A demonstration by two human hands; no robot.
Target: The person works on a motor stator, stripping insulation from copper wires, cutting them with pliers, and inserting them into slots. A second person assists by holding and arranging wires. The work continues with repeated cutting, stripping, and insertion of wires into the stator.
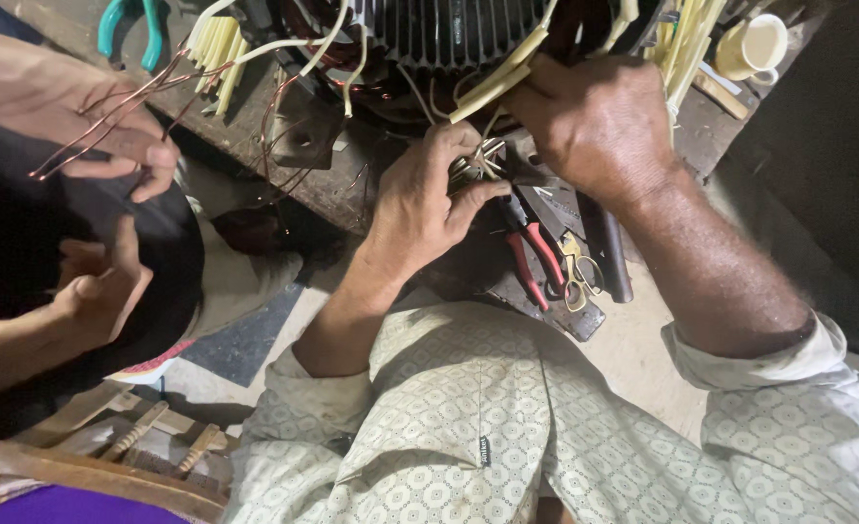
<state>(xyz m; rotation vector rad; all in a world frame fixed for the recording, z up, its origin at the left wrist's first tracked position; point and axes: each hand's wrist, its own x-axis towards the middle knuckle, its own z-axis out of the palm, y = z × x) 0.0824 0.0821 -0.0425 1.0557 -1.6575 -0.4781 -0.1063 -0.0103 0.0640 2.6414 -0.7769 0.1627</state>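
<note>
1. Wires [476, 167], a small bundle of pale and copper ends, sit at the front of the dark ribbed motor [449, 34] that rests on the workbench [255, 126], close to its near edge.
2. Left hand [420, 209] comes up from below the bench edge; its thumb and fingers are pinched together on the wire bundle.
3. Right hand [594, 121] lies just above and to the right of the bundle, knuckles up, fingers curled around a cream sleeve [493, 82] that runs up toward the motor; the two hands nearly touch.
4. Pliers with red handles [536, 257] and small scissors [580, 272] lie on a dark plate just below the right hand, at the bench's near edge.
5. More cream sleeves [218, 49] hang in a bunch at the motor's left side, and teal-handled pliers [131, 27] lie at the far left of the bench.
6. A cream cup [755, 47] stands near the bench's far right corner.
7. Another person's hand [109, 126], beyond the left edge, pinches long strands of copper wire [109, 121] that lead from the motor; that person's other hand [99, 286] hangs lower, loosely curled.
</note>
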